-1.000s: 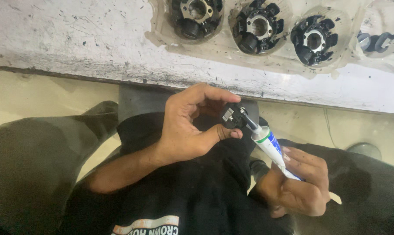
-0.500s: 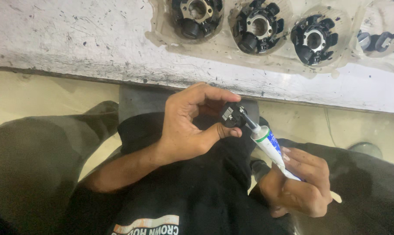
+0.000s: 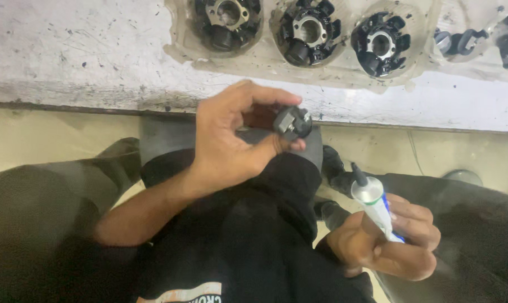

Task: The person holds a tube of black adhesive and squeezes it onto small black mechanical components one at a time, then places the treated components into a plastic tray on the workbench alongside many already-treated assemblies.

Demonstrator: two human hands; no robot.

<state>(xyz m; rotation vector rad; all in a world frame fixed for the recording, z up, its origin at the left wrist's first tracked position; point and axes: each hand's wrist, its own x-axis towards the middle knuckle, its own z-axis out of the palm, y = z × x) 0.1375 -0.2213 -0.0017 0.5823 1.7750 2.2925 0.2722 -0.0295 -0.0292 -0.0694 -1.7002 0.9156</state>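
Note:
My left hand holds a small black round part with a grey metal insert, pinched between thumb and fingertips just below the edge of the workbench. My right hand grips a white tube with a black nozzle and blue markings, held low over my right thigh. The nozzle points up and left, a clear gap below the black part, touching nothing.
A worn white workbench runs across the top. On it a clear moulded tray holds several black round parts with metal centres. Below are a beige floor, my dark-clothed legs and a black shirt.
The tube's nozzle was at the black part; my right hand has since pulled the tube down and to the right, away from it. My left hand still holds the part up.

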